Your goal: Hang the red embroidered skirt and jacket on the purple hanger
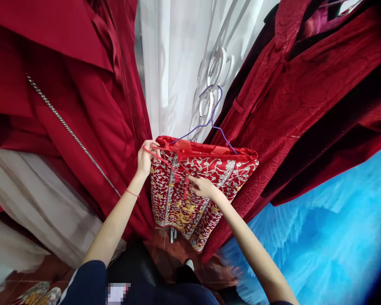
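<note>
A red skirt (198,212) with silver and gold embroidery hangs in front of me from a purple wire hanger (212,119). At the left end of its red waistband, my left hand (144,160) is closed on a thin red drawstring (160,157). My right hand (203,187) is in front of the skirt's upper middle, its fingertips pinched on another length of the drawstring. Red tassels (185,191) dangle beside those fingertips, against the embroidery.
Dark red garments (92,110) hang close on the left, one with a metal chain (73,135). A patterned red garment (260,140) and a bright blue ruffled one (317,224) are at right. White metal rings (216,67) and a white curtain (178,63) stand behind.
</note>
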`<state>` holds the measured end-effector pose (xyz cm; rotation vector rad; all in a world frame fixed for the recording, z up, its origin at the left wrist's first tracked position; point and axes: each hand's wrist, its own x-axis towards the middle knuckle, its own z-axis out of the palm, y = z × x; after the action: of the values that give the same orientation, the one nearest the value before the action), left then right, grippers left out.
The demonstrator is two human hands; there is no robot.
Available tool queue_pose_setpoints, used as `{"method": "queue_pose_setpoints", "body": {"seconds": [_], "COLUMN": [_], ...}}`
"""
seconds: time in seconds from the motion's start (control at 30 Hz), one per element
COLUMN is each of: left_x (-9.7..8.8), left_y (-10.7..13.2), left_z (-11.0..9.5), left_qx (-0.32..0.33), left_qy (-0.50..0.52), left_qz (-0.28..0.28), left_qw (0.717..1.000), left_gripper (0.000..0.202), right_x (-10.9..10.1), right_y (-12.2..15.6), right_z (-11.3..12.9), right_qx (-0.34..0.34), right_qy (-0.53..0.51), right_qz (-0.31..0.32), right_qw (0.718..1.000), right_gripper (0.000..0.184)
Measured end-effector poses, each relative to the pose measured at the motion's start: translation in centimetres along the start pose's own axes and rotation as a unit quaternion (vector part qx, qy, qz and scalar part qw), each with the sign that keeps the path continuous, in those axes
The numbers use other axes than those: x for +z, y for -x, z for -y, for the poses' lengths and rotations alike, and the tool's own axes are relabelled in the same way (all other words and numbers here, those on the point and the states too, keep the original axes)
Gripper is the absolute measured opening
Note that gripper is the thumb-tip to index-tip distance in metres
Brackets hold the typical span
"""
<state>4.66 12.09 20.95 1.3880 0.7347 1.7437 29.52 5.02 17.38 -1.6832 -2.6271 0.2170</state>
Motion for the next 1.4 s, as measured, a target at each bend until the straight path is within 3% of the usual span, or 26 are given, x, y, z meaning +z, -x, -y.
{"method": "queue_pose_setpoints", "body": {"seconds": [0.1,0.23,0.3,0.37,0.4,0.43,0.5,0.57,0.6,0.7,0.8,0.9,1.0,1.13,1.3,1.4], "left_x": [-1.3,-3.3,-3.9,-4.0,-3.6,-3.1,-1.5,0.3,1.1,2.6,2.8,2.6,2.7,3.5,3.8,3.6], "left_y": [1.6,3.7,4.2,4.2,4.0,3.7,2.8,1.8,1.3,0.3,-0.2,-0.5,-0.8,-0.9,-1.0,-1.1], "left_z": [2.3,3.8,2.9,0.8,-0.5,-1.9,-4.3,-6.0,-6.4,-6.5,-5.8,-5.4,-5.1,-5.0,-5.2,-5.4], "left_qx": [-0.067,-0.188,-0.25,-0.264,-0.235,-0.177,-0.032,0.097,0.151,0.265,0.287,0.271,0.254,0.245,0.237,0.226], "left_qy": [-0.02,-0.157,-0.228,-0.349,-0.412,-0.463,-0.51,-0.52,-0.525,-0.557,-0.599,-0.623,-0.626,-0.623,-0.598,-0.587], "left_qz": [-0.069,0.009,0.107,0.205,0.223,0.204,0.095,0.025,0.031,0.132,0.183,0.195,0.202,0.195,0.195,0.193], "left_qw": [0.995,0.97,0.935,0.875,0.852,0.844,0.854,0.848,0.837,0.776,0.725,0.707,0.709,0.717,0.741,0.753], "left_gripper": [0.048,0.047,0.051,0.055,0.055,0.051,0.035,0.019,0.02,0.023,0.016,0.015,0.01,0.008,0.007,0.011], "right_x": [1.4,0.5,-1.4,-3.8,-5.1,-6.2,-8.0,-9.0,-9.1,-8.7,-7.6,-6.9,-6.4,-5.3,-4.1,-4.2], "right_y": [0.2,0.5,0.8,1.3,1.5,1.7,1.8,1.4,1.0,-0.7,-2.4,-3.5,-3.7,-3.7,-3.9,-3.8], "right_z": [-1.1,-0.8,-0.1,0.7,1.1,1.5,1.9,2.2,2.3,3.1,5.1,7.0,7.5,6.6,4.5,3.8], "right_qx": [0.029,-0.027,-0.099,-0.164,-0.179,-0.179,-0.163,-0.153,-0.154,-0.181,-0.198,-0.066,0.037,0.025,-0.018,-0.057], "right_qy": [-0.024,-0.049,-0.083,-0.115,-0.121,-0.118,-0.091,-0.053,-0.033,0.035,0.071,0.04,0.006,-0.031,-0.032,-0.001], "right_qz": [0.078,0.113,0.054,-0.071,-0.145,-0.213,-0.322,-0.381,-0.392,-0.384,-0.326,-0.259,-0.233,-0.254,-0.324,-0.31], "right_qw": [0.996,0.992,0.99,0.977,0.966,0.953,0.928,0.91,0.906,0.905,0.922,0.963,0.972,0.966,0.945,0.949], "right_gripper": [0.044,0.033,0.03,0.029,0.029,0.028,0.026,0.024,0.024,0.025,0.03,0.035,0.035,0.037,0.041,0.039]}}
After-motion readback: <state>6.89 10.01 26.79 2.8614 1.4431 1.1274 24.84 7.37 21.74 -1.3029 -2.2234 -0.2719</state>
